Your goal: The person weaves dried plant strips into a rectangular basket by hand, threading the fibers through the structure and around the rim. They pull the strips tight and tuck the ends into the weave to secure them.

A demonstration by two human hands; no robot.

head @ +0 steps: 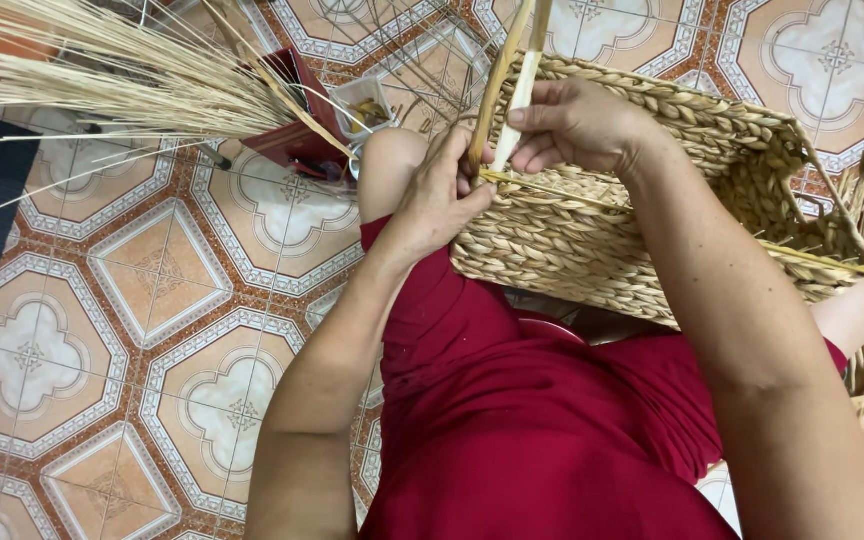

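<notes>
Woven basket (pixel 652 230) rests on the person's lap, over red cloth (pixel 542 440). Left hand (pixel 437 195) grips a tan strand (pixel 492 95) at the basket's near rim; right hand (pixel 572 125) pinches a pale strand (pixel 522 95) beside it. Dry stalks (pixel 122 75), possibly reed, lie on the tiled floor (pixel 152 300) to the left

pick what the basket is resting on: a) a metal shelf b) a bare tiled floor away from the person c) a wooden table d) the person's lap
d, since the woven basket lies across the red-clothed lap, above the patterned tile floor, while the left hand and right hand grip pale strands at its rim.
</notes>
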